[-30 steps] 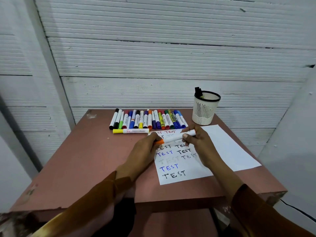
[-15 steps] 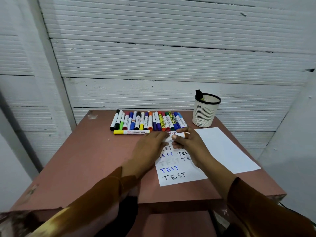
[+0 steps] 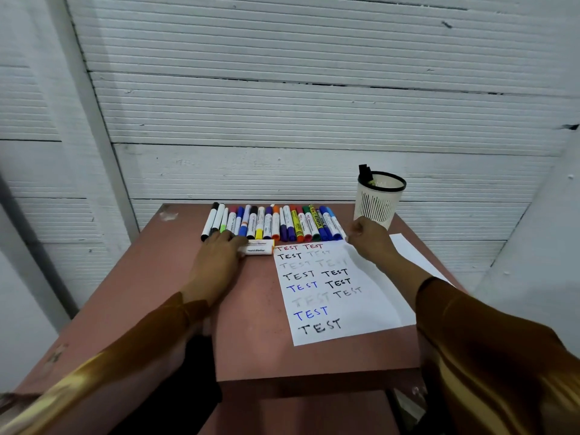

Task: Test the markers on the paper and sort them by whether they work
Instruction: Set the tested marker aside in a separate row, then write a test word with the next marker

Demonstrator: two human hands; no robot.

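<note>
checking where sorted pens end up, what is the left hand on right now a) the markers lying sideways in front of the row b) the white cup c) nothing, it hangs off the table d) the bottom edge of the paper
a: the left hand rests on the markers lying sideways just in front of the row of markers, left of the paper, far from the white cup.

Pink table (image 3: 150,309), markers (image 3: 273,224), paper (image 3: 373,302), cup (image 3: 378,202)
</note>
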